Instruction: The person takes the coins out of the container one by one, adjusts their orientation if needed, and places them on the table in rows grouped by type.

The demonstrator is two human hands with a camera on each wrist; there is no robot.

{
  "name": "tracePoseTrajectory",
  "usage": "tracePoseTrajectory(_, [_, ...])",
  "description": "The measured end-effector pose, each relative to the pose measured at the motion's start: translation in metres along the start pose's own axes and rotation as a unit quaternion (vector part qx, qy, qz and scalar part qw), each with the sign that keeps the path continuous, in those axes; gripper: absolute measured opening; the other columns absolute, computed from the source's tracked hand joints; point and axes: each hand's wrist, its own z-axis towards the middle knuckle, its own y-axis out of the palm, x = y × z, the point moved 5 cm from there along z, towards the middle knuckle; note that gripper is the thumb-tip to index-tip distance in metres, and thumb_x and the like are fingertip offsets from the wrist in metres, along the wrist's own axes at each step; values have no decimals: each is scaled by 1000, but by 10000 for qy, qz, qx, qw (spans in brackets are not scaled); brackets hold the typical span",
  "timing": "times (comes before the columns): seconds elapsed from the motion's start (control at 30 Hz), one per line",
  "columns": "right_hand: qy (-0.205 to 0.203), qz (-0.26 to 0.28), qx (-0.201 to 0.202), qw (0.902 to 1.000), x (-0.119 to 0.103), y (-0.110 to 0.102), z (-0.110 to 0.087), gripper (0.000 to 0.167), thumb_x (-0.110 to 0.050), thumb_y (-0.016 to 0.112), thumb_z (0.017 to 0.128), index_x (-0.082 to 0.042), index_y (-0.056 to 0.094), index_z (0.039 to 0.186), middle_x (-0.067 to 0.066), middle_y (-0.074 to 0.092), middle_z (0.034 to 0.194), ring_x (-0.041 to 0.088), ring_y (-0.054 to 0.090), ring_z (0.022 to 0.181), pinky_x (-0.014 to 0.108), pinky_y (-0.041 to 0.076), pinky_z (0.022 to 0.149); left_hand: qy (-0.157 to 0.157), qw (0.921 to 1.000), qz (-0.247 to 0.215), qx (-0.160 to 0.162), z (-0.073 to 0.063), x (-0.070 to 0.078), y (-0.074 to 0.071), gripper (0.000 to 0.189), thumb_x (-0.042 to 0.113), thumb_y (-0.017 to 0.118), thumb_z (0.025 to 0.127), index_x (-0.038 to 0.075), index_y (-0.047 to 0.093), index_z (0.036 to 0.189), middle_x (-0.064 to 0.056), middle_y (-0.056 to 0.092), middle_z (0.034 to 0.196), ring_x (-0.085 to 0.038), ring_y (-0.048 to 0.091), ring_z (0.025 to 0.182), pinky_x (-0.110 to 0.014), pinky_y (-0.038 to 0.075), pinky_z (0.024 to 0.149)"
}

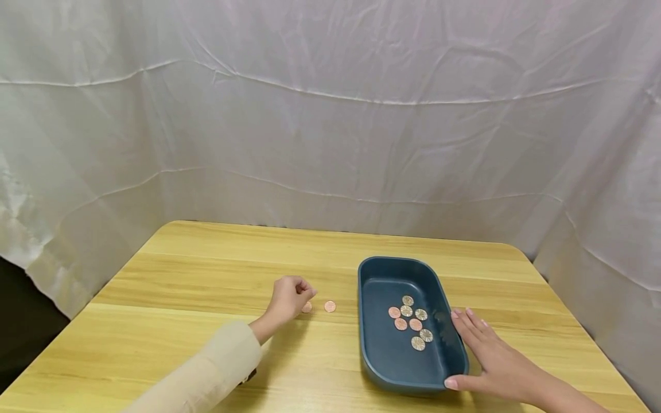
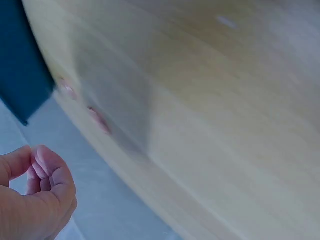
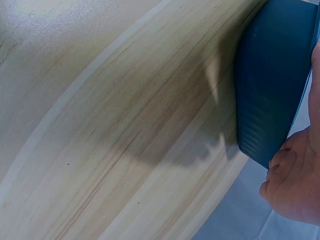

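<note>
A deep blue rectangular tray [image 1: 377, 355] stands on the table with several copper and pale gold coins [image 1: 415, 324] lying loose on its floor. To its left, two copper coins lie on the wood: one coin [image 1: 330, 306] by itself, the other coin [image 1: 307, 307] partly beneath my left hand [image 1: 289, 298]. That hand hovers low over the table, fingers curled, thumb and index tips meeting; no coin shows between them in the left wrist view. My right hand [image 1: 496, 361] rests against the tray's right side, fingers straight along the wall and thumb at the near corner of the rim.
The wooden table [image 1: 206, 269] has rounded far corners. Pale grey cloth [image 1: 330, 143] hangs behind it and on both sides. A dark gap [image 1: 26, 321] shows beyond the left edge.
</note>
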Motion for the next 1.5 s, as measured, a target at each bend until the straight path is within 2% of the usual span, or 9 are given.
tracePoseTrajectory(0.43, [-3,-16,27,10000,0,0,0,101,-59,68,71,-1,28,144,22,30,148,16,2,145,-3,-16,94,774,9935,-664,-515,-18,45,30,12,12,68,84,1,68,79,-8,65,70,-6,49,58,-18,43,51])
tracePoseTrajectory(0.83, [52,61,14,10000,0,0,0,101,-58,68,71,-2,28,144,22,30,148,30,15,142,-3,-15,93,1164,9847,-1069,-740,-25,77,59,13,12,70,82,0,68,77,-9,64,69,-1,45,56,-14,41,51])
tracePoseTrajectory(0.93, [124,111,-33,9999,0,0,0,101,-58,68,71,-3,27,145,21,29,149,31,15,142,5,-10,102,1123,9838,-1122,-830,-26,83,66,11,11,69,83,1,68,79,-9,64,70,-1,45,56,-14,41,51])
tracePoseTrajectory(1.03, [163,127,-61,9998,0,0,0,101,-58,69,70,-3,27,145,21,29,149,35,18,140,36,13,116,1105,9844,-1066,-854,-26,89,73,10,11,69,82,2,68,78,-8,64,69,0,44,55,-13,40,51])
tracePoseTrajectory(1.07, [187,153,-81,9997,0,0,0,101,-58,69,70,-3,27,145,21,28,149,36,18,139,37,12,115,1099,9844,-1075,-860,-26,90,75,10,10,69,82,1,68,78,-8,65,69,1,44,55,-13,40,51])
tracePoseTrajectory(1.17, [151,132,-61,9998,0,0,0,102,-58,69,70,-3,27,145,21,29,149,36,19,139,22,4,116,1125,9838,-1091,-876,-26,94,83,10,10,69,82,1,68,78,-7,65,69,2,43,55,-13,40,51])
tracePoseTrajectory(1.3, [89,98,-30,9999,0,1,0,101,-58,68,71,-2,27,144,21,30,148,33,18,140,-3,-16,93,1154,9821,-1148,-953,-25,100,95,10,10,69,83,2,68,78,-7,66,68,3,44,54,-12,40,50])
tracePoseTrajectory(1.4, [90,94,-69,9999,-1,0,0,100,-58,68,71,-2,27,144,21,30,148,33,17,140,22,4,116,1209,9812,-1094,-1034,-23,102,105,11,13,68,83,3,68,79,-6,66,67,4,45,53,-12,40,49])
tracePoseTrajectory(1.5, [137,149,-124,9997,0,0,0,100,-57,68,72,-3,27,145,20,29,149,33,17,141,47,21,112,1226,9806,-1020,-1137,-21,103,116,10,13,68,83,3,69,80,-4,65,67,5,45,53,-11,41,49])
